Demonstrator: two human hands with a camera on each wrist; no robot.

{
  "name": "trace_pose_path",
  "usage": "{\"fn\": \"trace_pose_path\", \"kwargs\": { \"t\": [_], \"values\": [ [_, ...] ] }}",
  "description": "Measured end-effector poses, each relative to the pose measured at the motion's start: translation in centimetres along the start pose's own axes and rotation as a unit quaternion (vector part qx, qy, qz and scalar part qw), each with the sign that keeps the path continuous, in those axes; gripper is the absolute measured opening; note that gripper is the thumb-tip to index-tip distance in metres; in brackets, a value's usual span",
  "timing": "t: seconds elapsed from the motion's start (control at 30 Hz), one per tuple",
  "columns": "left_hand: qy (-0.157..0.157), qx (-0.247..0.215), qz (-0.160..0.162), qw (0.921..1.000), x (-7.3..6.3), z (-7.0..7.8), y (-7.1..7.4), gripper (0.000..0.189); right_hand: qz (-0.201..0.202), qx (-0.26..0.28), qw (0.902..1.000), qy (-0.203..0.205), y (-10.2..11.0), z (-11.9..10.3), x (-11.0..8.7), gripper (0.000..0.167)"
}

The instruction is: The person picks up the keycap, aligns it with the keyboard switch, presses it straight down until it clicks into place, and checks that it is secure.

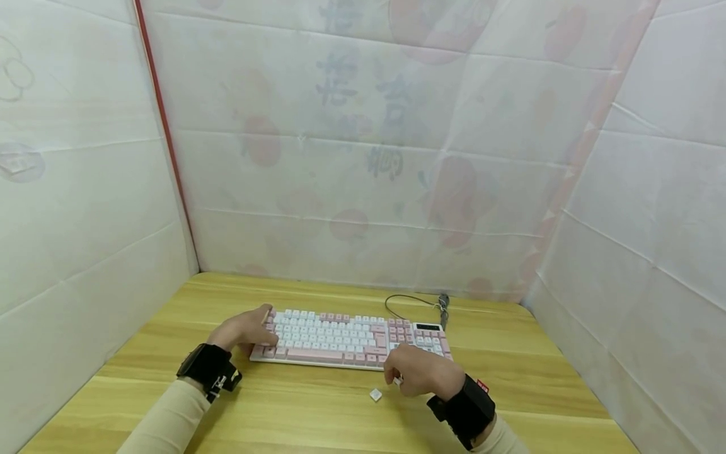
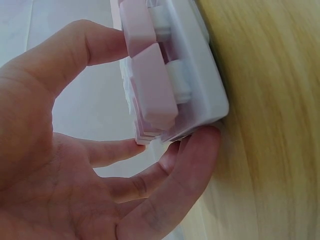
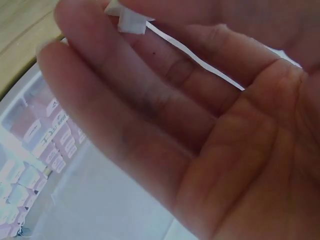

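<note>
A pink and white keyboard (image 1: pixel 329 338) lies on the wooden table. My left hand (image 1: pixel 246 329) grips its left end. In the left wrist view, the thumb touches a pink key (image 2: pixel 150 85) row from above while other fingers curl round the white case (image 2: pixel 202 95). In front of the keyboard's right part, my right hand (image 1: pixel 416 370) pinches a small white keycap (image 3: pixel 132 21) between thumb and fingers, low over the table. A second white keycap (image 1: pixel 375 395) lies on the wood just left of that hand.
Behind the keyboard, a dark cable (image 1: pixel 443 309) lies bundled at the right. Pale printed fabric walls (image 1: pixel 363 189) enclose the table (image 1: pixel 283 403) at the back and both sides. Black camera bands sit on both wrists.
</note>
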State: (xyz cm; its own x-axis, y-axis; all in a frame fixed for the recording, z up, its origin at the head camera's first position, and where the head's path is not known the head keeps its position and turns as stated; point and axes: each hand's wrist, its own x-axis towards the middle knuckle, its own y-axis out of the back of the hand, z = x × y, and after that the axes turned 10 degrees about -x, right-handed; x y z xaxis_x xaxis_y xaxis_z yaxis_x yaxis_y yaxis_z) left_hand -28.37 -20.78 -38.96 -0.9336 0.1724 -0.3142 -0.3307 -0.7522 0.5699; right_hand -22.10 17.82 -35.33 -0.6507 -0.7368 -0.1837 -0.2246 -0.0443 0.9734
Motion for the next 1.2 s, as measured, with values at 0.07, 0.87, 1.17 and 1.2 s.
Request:
{"fn": "trace_pose_path", "kwargs": {
  "t": [0.07,0.87,1.17,1.2],
  "values": [
    [-0.001,0.002,0.002,1.0000,0.00,0.00,0.02,0.106,0.002,-0.003,1.0000,-0.004,0.05,0.04,0.10,0.040],
    [-0.003,0.042,0.017,0.9990,0.13,0.08,-0.06,0.104,0.030,0.001,0.9985,0.045,0.27,0.49,-0.32,0.029],
    [-0.005,0.041,0.020,0.9989,0.12,0.13,-0.06,0.104,0.048,-0.007,0.9972,0.057,0.20,0.50,-0.03,0.025],
    [-0.004,0.041,0.020,0.9989,0.12,0.15,-0.06,0.104,0.050,-0.008,0.9972,0.056,0.17,0.47,0.02,0.025]
  ]
}}
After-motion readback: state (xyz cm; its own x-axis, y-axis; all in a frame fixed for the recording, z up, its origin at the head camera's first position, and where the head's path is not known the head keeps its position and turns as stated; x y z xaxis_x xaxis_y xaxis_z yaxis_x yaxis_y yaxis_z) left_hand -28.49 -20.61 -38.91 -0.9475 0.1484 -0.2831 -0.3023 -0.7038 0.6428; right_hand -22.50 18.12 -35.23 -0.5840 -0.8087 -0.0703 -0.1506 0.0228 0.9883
